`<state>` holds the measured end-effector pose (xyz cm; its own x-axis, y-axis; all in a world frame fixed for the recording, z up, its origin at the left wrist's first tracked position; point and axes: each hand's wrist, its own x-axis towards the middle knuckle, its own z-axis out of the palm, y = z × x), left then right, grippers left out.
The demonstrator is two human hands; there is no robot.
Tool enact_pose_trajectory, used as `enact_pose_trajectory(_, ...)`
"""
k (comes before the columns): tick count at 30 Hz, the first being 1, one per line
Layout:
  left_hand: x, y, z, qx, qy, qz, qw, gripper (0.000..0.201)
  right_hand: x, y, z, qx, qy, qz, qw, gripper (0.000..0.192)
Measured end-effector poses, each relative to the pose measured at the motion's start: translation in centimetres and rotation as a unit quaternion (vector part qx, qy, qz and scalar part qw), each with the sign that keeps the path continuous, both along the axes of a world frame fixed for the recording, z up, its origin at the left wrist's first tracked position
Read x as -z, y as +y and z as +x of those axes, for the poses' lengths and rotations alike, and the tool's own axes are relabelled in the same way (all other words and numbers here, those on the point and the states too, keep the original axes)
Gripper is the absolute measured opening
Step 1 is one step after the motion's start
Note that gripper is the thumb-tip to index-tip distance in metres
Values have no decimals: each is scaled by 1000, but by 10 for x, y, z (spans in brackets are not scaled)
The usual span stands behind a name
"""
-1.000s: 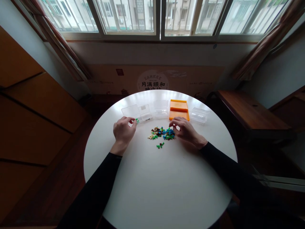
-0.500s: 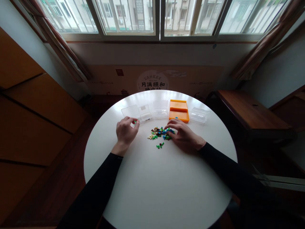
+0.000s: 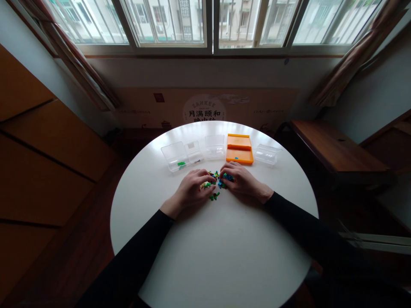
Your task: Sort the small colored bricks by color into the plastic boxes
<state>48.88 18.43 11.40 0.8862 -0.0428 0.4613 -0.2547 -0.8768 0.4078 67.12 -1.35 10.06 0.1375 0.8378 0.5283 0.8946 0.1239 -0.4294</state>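
Observation:
A small pile of tiny building bricks (image 3: 220,184), blue, green, brown and cream, lies on the white round table (image 3: 224,252). My left hand (image 3: 194,187) reaches over the pile's left side, thumb and fingers apart around some green and cream bricks. At the right side is my right hand (image 3: 242,179), its fingers curved and parted over blue bricks. Whether either hand pinches a single brick is too small to see. A few green bricks (image 3: 181,164) rest in the left clear plastic box (image 3: 170,152). One blue brick (image 3: 236,158) is in the orange box (image 3: 239,148).
Beyond the pile stand more lidded clear boxes: a small box (image 3: 193,149), a middle box (image 3: 215,147) and a right box (image 3: 267,155). A wooden bench (image 3: 337,145) is off to the right, and a window (image 3: 212,25) lies ahead.
My left hand has moved right and nearer, from the left clear box to the pile. Green bricks now show in that box. My right hand stays at the pile.

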Motion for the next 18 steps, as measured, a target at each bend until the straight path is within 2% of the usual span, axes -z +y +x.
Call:
enact_pose_trajectory(8, 0, 4, -2, 28, 9, -9, 1000, 12, 1, -2, 2, 10, 15, -8, 1000, 6)
enact_pose_trajectory(18, -10, 1, -4, 99, 21, -15, 995, 22, 2, 0, 5, 6, 6, 8, 1000, 4)
